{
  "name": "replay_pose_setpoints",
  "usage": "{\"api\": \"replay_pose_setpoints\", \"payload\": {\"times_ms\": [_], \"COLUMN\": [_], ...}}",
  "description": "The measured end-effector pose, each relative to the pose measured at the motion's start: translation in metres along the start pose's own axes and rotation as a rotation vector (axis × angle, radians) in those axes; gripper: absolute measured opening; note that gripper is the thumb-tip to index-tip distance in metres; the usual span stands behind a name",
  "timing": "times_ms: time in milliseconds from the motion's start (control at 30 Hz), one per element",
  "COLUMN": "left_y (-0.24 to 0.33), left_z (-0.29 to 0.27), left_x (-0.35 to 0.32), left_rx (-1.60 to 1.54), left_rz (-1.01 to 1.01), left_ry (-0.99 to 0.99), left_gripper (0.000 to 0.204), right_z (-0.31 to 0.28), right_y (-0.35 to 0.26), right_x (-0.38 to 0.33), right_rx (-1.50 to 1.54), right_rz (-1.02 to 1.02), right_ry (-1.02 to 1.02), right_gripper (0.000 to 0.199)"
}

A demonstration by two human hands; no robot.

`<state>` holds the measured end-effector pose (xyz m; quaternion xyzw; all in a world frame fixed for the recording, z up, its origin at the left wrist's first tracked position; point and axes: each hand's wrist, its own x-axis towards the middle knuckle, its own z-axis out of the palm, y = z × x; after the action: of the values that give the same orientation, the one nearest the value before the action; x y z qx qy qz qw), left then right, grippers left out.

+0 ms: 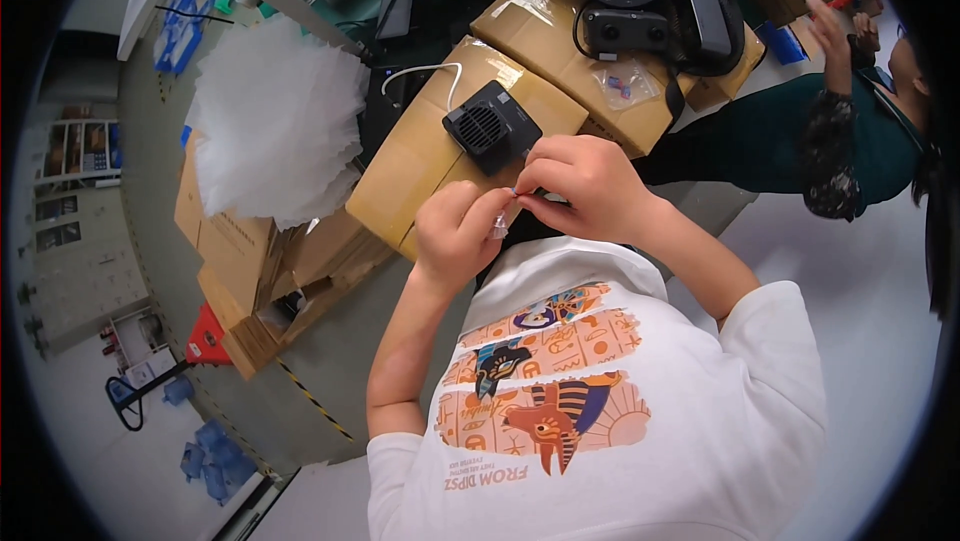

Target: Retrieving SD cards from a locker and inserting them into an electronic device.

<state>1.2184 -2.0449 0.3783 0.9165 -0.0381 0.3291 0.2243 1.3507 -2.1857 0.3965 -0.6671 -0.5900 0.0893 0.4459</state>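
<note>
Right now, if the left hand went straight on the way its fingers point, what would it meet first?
Likely the right hand, whose fingertips lie close ahead; depth and any contact are hard to judge.

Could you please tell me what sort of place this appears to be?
Probably a packing or storage area, perhaps in a warehouse: there are taped cardboard boxes, a heap of white translucent sheets, and what seems to be a red pallet jack.

Crumpled clear plastic (499, 228) hangs by the left hand (452, 231) — a tiny blue bit (515, 192) just above.
</note>
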Motion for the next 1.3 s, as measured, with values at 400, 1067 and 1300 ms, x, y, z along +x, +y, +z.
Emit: {"api": "replay_pose_setpoints", "payload": {"times_ms": [400, 1067, 1300], "left_y": [-0.026, -0.033, -0.039], "left_z": [-0.002, 0.019, 0.016], "left_x": [-0.007, 0.010, 0.019], "left_rx": [-0.004, 0.037, -0.103], "left_rz": [-0.168, -0.116, -0.232], "left_ry": [-0.145, 0.144, 0.205], "left_gripper": [0.033, 0.046, 0.046], "right_z": [0.023, -0.027, -0.034], "right_y": [0.021, 0.000, -0.014], "right_x": [-0.033, 0.001, 0.040], "right_rx": [0.234, 0.995, -0.133], "right_rz": [0.565, 0.628, -0.041], "right_ry": [0.031, -0.070, 0.139], "right_gripper": [0.013, 0.010, 0.011]}}
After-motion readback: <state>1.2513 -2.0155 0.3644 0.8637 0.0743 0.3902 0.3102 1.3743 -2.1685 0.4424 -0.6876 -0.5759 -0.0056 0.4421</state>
